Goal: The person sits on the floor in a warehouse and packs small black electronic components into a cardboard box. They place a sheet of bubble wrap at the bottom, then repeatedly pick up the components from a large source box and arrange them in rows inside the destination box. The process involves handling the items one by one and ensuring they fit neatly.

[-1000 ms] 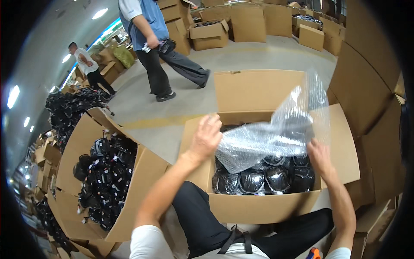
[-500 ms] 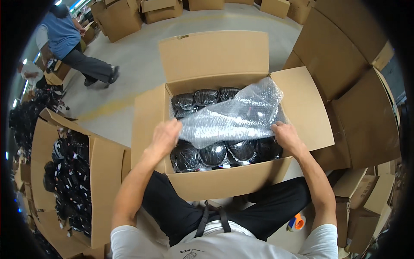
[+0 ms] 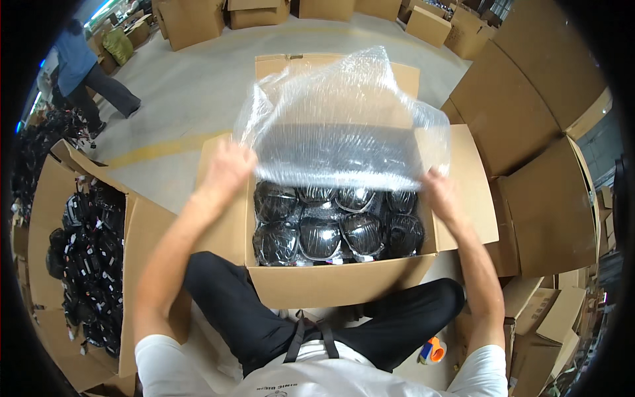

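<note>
An open cardboard box (image 3: 331, 284) stands in front of my knees, packed with several black goggles in clear bags (image 3: 321, 235). Both my hands hold a sheet of clear bubble wrap (image 3: 344, 119) spread above the box. My left hand (image 3: 228, 169) grips its near left edge. My right hand (image 3: 440, 192) grips its near right corner. The sheet hides the box's far half and its raised back flap.
A second open box (image 3: 142, 225) with loose black goggles (image 3: 89, 258) stands to my left. Stacked flat cardboard (image 3: 529, 112) rises at the right. A roll of tape on an orange and blue holder (image 3: 432, 351) lies by my right knee. A person in blue (image 3: 83, 66) walks at far left.
The bubble wrap lay crumpled low over the goggles; now both hands have lifted it and spread it out wide above the box. The walking person has moved further left.
</note>
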Available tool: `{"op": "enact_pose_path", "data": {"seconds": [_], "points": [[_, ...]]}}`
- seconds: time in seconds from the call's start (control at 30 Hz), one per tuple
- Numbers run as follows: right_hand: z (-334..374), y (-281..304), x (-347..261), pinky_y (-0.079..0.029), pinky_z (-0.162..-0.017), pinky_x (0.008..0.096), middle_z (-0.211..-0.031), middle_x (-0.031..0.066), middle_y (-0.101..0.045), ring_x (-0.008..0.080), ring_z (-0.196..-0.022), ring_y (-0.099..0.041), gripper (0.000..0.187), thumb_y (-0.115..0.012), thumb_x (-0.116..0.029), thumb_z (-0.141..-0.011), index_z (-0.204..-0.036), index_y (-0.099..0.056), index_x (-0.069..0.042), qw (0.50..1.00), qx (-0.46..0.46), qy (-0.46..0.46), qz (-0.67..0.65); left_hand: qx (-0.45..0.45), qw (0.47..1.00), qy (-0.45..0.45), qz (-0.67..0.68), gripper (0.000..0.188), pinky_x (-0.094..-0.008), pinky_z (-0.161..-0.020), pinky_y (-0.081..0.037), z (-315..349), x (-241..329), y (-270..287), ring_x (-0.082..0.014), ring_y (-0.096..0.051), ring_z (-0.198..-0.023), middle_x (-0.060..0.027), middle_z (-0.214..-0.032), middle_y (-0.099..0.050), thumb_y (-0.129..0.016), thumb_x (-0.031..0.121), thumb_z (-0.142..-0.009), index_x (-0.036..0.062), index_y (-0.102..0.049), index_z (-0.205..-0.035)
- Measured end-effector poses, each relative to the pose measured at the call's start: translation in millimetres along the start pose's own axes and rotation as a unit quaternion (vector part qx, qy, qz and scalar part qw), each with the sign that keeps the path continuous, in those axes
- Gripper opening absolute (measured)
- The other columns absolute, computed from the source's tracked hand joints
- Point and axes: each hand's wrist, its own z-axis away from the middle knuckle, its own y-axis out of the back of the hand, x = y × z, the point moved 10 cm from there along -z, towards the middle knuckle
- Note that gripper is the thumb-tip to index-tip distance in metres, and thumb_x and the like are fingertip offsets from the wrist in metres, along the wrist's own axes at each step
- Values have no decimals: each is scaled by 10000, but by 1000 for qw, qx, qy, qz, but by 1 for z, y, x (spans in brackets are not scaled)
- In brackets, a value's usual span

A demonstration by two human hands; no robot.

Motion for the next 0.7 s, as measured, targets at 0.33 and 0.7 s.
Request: {"op": "enact_pose_path", "data": {"seconds": [0.33,0.7], "points": [[78,-87,-19,-540,-744,503,-958,190,-615,407,-872,-658,93,-569,-27,-859,-920,-637,-43,955,-289,-57,-30,-285,813,78,501,454,-492,-902,-472,76,78,-50,-362,-623,-1031,-159,-986,-626,-811,375,-796,49,-659,-1073],[67,-85,-57,-524,-738,501,-885,219,-686,415,-875,-676,274,-801,-164,-746,-960,-707,-21,883,-465,-56,-21,-256,858,5,446,353,-469,-839,-533,74,100,-31,-371,-676,-961,-172,-960,-692,-795,309,-818,30,-685,-1004]]}}
